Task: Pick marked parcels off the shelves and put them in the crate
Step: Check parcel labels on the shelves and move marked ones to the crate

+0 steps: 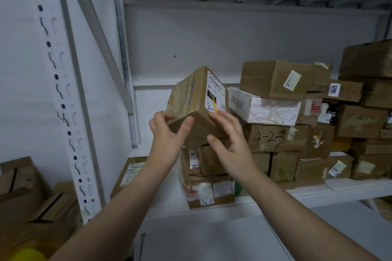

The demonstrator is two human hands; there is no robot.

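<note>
A brown cardboard parcel point(191, 101) is held tilted in the air in front of the shelf. It carries a white shipping label with a black-and-yellow patch and a blue handwritten "2-". My left hand point(169, 133) grips its lower left corner, thumb across the bottom face. My right hand point(228, 144) rests against its lower right side, fingers spread along the edge below the label. No crate is in view.
The white metal shelf point(307, 193) holds several stacked parcels, among them a white box point(265, 108) and a brown one marked "4-23" point(269, 137). More parcels point(207, 186) stand under the held one. A slotted upright point(70, 112) rises at left, with cardboard boxes point(27, 197) beside it.
</note>
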